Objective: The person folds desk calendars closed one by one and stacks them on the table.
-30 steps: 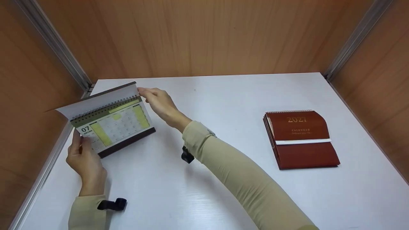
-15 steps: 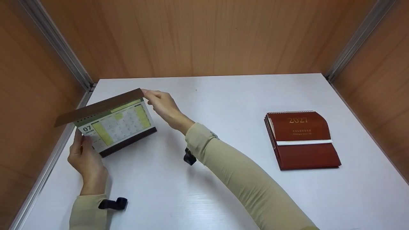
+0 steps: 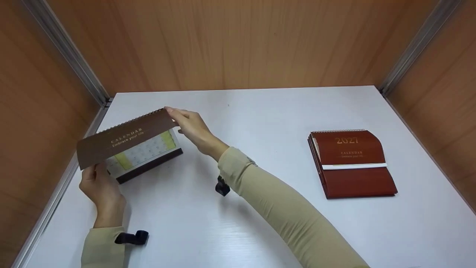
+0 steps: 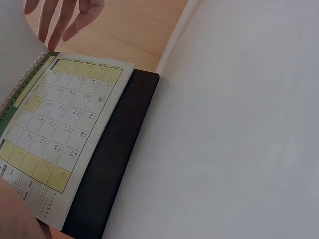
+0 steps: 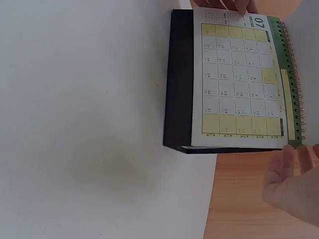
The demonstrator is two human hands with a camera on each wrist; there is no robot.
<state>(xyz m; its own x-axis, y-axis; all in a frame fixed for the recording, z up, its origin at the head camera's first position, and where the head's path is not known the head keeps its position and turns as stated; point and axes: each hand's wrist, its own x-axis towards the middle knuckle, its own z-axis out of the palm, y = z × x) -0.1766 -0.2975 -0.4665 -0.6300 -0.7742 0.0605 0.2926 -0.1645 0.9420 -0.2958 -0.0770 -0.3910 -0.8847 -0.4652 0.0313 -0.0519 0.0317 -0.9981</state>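
Observation:
A spiral-bound desk calendar (image 3: 130, 139) stands tilted at the table's left, its brown cover hanging over the upper part of a July page (image 4: 65, 114). A dark base strip (image 3: 150, 166) runs along its lower edge. My left hand (image 3: 102, 193) grips the calendar's left side, its fingertips partly hidden under the cover. At the upper right corner, beside the spiral, my right hand (image 3: 195, 130) holds the cover's edge between thumb and fingers. In the right wrist view, the right fingers (image 5: 287, 157) are at the spiral's end, and the pale inside of the cover (image 5: 311, 59) rises off the page.
Off to the right lies a red 2027 calendar (image 3: 353, 163) with a white band across it. Wooden panels (image 3: 238, 44) wall in the white table (image 3: 260, 111) at the back and both sides. Black wrist cameras (image 3: 134, 237) hang from both sleeves.
The brown cover has swung forward and down from behind the spiral, now overlapping the top of the July page. My right hand has lowered slightly with it; the left hand keeps its grip.

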